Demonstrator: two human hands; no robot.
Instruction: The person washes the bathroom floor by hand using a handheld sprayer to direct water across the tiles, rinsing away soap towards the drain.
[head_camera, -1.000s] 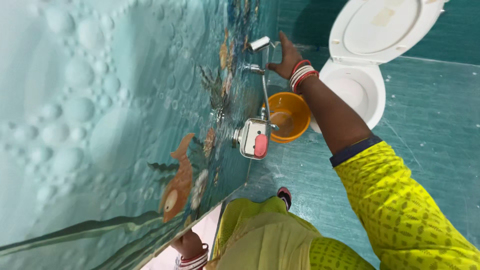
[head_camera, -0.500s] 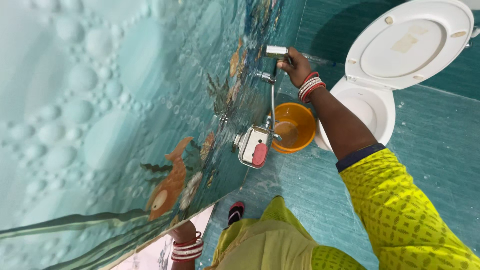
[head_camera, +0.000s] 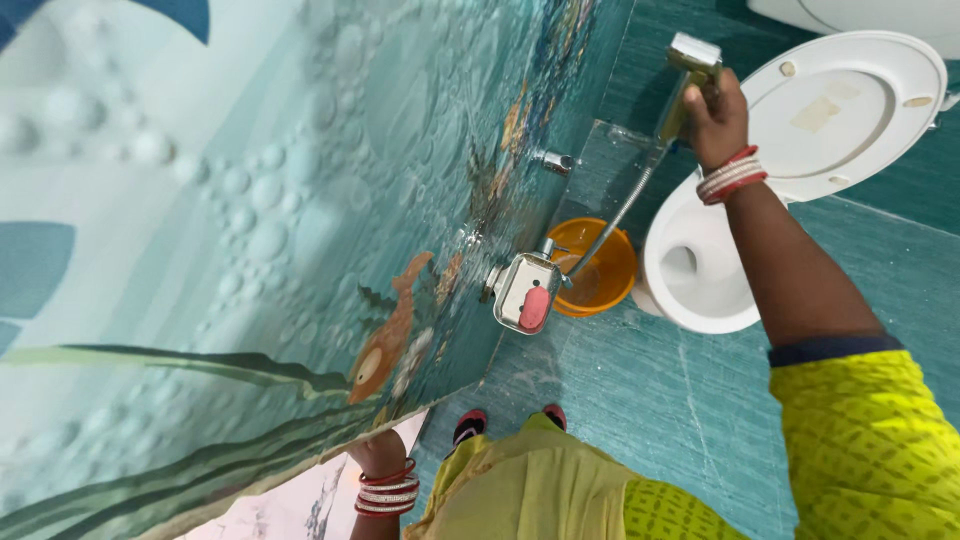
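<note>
Up at one o'clock, the right hand (head_camera: 715, 115) was clamped around a chrome hand sprayer (head_camera: 688, 70), whose hose (head_camera: 615, 215) ran down to a wall fitting (head_camera: 525, 292) near centre. Below it stood an orange bucket (head_camera: 600, 268), beside the open toilet (head_camera: 700, 260). At seven o'clock the left hand (head_camera: 375, 458) was mostly hidden; its grip could not be told.
</note>
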